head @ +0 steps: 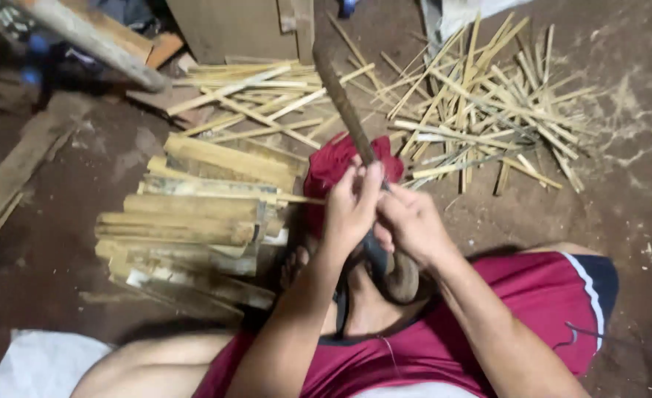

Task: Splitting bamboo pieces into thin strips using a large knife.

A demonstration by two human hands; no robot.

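A long, dark machete-like blade points away from me, its curved wooden handle down by my legs. My left hand is closed around the blade's lower part, fingers pinched near a thin bamboo sliver that sticks out to the left. My right hand grips the same spot from the right side. Both hands touch each other over a red cloth lying on the ground beneath them. I sit on the floor in red shorts.
A stack of split bamboo slabs lies to the left. Thin bamboo strips are scattered at the upper right and more strips at the top centre. A wooden block stands behind. The floor is dirt. A white sack lies at the lower left.
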